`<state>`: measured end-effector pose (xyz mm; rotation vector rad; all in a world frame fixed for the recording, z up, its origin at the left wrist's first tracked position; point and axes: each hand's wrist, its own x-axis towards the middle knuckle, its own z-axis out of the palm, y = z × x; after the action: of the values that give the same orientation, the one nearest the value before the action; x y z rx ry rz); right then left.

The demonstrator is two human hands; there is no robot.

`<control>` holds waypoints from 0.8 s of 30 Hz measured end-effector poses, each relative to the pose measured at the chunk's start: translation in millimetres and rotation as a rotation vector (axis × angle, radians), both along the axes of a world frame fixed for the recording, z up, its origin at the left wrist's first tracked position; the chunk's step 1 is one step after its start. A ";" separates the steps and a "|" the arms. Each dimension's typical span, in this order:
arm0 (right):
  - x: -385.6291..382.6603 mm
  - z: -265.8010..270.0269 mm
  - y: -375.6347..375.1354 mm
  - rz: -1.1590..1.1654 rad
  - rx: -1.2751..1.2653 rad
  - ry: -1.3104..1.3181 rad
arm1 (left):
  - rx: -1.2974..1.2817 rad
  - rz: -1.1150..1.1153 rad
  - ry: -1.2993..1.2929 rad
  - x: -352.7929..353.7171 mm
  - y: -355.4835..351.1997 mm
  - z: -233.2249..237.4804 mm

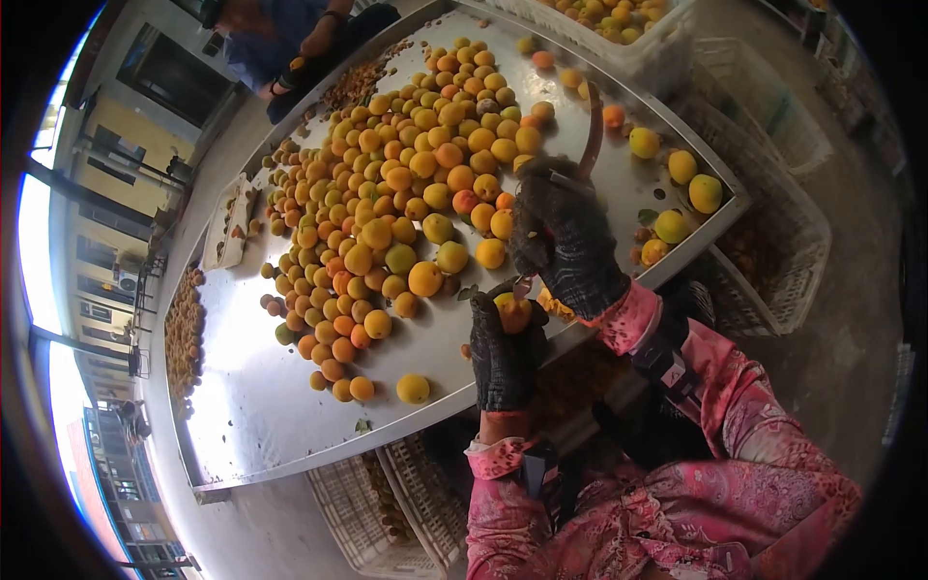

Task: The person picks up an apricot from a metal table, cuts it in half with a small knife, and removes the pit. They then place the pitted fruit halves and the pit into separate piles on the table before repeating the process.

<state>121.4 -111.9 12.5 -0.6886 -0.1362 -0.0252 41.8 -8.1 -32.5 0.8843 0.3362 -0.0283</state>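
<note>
Both of my hands wear dark gloves and meet at the near edge of a metal table point(242, 430). In my left hand point(505, 358) is an orange-yellow fruit point(512, 312), with the fingers wrapped round it. My right hand point(565, 242) is closed on a tool with a curved strip point(593, 130) rising above the fist; its metal tip point(523, 287) touches the top of the fruit. Just beside my right hand lie cut orange pieces point(555, 304). A large heap of yellow and orange fruits point(387, 193) covers the middle of the table.
Several loose fruits point(670, 226) lie at the right corner. White crates stand behind point(677, 43), to the right point(812, 261) and below the near edge point(353, 517). Across the table is another person point(280, 43), hands at the far edge. Small brown pieces point(184, 329) line the left side.
</note>
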 end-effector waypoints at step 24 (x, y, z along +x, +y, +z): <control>19.7 -24.4 11.2 0.104 0.159 0.277 | 1.443 0.088 -0.317 9.0 -5.2 -14.5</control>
<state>141.1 -100.7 -11.9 -0.5191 0.0957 0.1569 50.8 -13.3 -47.0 2.2628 0.0428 0.4893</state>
